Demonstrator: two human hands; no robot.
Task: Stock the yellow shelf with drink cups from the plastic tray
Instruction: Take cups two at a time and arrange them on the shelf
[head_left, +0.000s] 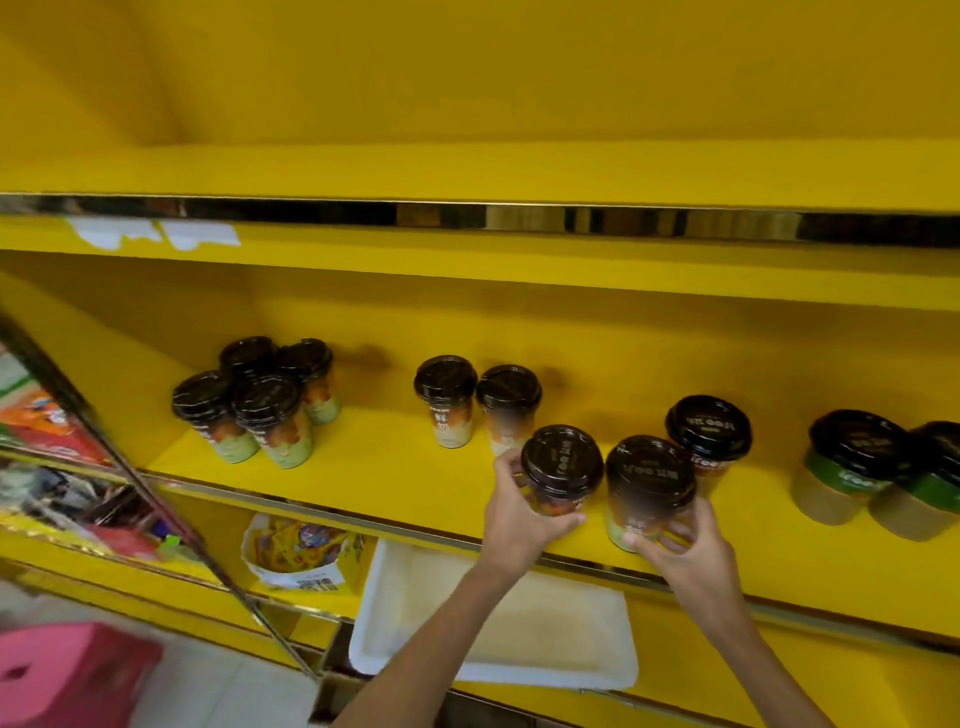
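My left hand (524, 514) grips a drink cup with a dark lid (562, 465) at the front of the yellow shelf (374, 467). Right beside it my right hand (693, 553) holds a second dark-lidded cup (649, 483) by its lower part. Both cups stand upright at the shelf's front edge. Behind them are a pair of cups (475, 400) and a single cup (709, 431). A cluster of several cups (254, 400) stands at the left. The white plastic tray (467, 660) lies on the shelf below, under my forearms, with nothing showing in it.
Two green-banded cups (878, 467) stand at the shelf's right end. A yellow snack bag (301, 553) sits left of the tray on the lower shelf. A neighbouring rack with packaged goods (52, 441) is at the left, and a pink stool (67, 675) on the floor.
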